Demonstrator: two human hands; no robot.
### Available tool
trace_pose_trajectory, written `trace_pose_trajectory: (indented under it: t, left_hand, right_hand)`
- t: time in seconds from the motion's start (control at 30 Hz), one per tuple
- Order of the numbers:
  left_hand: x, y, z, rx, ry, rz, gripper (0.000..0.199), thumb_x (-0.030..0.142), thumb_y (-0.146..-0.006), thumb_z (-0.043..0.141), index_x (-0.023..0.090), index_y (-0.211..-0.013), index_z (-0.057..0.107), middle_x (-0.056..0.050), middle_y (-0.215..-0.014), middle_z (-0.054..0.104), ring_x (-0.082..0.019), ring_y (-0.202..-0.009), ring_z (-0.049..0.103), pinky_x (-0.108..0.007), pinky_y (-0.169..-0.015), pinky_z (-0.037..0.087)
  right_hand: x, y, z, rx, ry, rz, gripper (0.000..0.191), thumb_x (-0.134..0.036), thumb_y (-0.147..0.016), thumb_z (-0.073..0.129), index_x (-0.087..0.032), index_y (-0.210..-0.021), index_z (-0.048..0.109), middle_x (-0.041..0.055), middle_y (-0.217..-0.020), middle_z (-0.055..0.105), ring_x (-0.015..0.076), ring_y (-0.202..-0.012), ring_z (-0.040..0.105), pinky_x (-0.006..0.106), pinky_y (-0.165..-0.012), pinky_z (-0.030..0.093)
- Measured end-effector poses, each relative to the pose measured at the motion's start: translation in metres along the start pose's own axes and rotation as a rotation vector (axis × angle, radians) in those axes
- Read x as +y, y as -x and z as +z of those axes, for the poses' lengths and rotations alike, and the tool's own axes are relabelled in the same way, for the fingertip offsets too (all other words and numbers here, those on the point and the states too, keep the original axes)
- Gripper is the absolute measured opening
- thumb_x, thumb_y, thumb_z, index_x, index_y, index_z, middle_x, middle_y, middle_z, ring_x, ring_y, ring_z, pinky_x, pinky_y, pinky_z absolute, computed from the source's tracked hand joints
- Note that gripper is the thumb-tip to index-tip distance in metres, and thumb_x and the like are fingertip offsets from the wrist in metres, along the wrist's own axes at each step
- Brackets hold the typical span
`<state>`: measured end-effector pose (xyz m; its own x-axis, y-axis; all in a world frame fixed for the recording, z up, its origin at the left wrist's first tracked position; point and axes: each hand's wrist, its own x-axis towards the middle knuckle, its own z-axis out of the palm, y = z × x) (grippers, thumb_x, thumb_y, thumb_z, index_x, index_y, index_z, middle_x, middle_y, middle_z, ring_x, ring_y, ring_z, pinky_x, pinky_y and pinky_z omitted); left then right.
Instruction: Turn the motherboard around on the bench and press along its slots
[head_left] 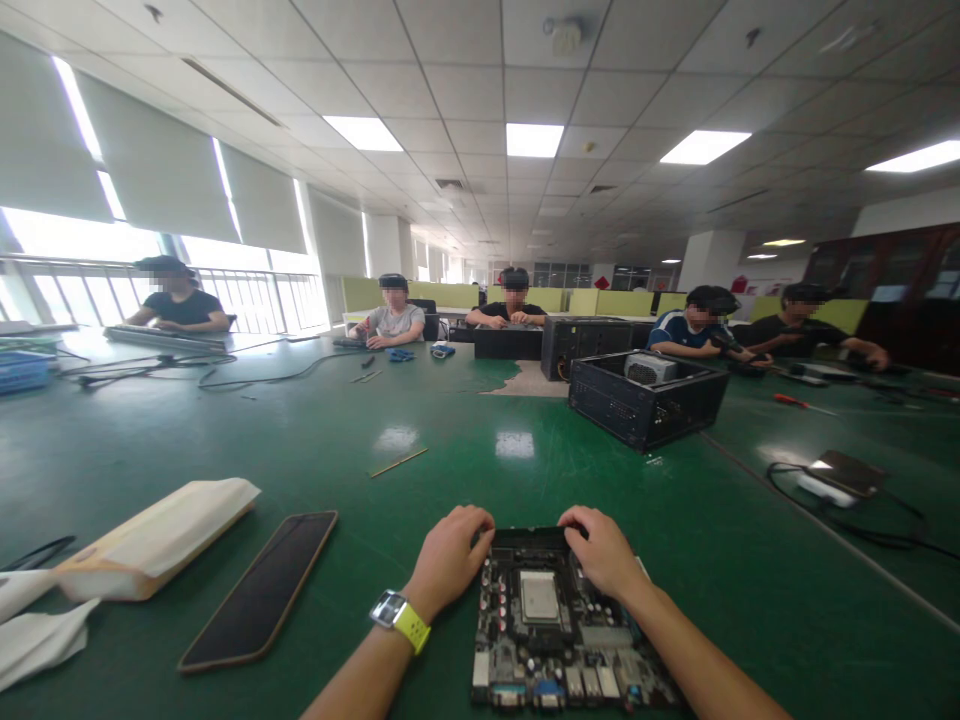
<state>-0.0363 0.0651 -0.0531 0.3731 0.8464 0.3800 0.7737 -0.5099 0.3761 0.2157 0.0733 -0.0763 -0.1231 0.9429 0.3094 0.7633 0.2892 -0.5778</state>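
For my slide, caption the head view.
Left hand and right hand at the far edge of a motherboard, green table beneath.

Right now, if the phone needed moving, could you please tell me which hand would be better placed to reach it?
Probably the left hand, at the far left corner of the circuit board, nearer the phone; the right hand would have to reach across the board.

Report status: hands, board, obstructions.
Left hand at far left corner of board, right hand at far right. Board face up, ports nearest. Phone left, clear of board.
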Motion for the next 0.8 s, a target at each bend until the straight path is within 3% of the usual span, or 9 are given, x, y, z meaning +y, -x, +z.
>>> trace_pose_trajectory:
  t: [0.8]
  left_hand:
    - [0.0003,-0.0001,-0.0014,-0.011,0.007,-0.006,0.016,0.023,-0.090,0.046,0.021,-0.087,0.062,-0.004,-0.090,0.064,-0.020,-0.087,0.056,-0.029,-0.077,0.044]
  right_hand:
    - [-0.0005,-0.0010,-0.0004,-0.003,0.005,0.005,0.021,-0.023,-0.077,0.044,-0.023,-0.083,0.065,0.0013,-0.088,0.067,0.0184,-0.088,0.056,0.028,-0.080,0.038]
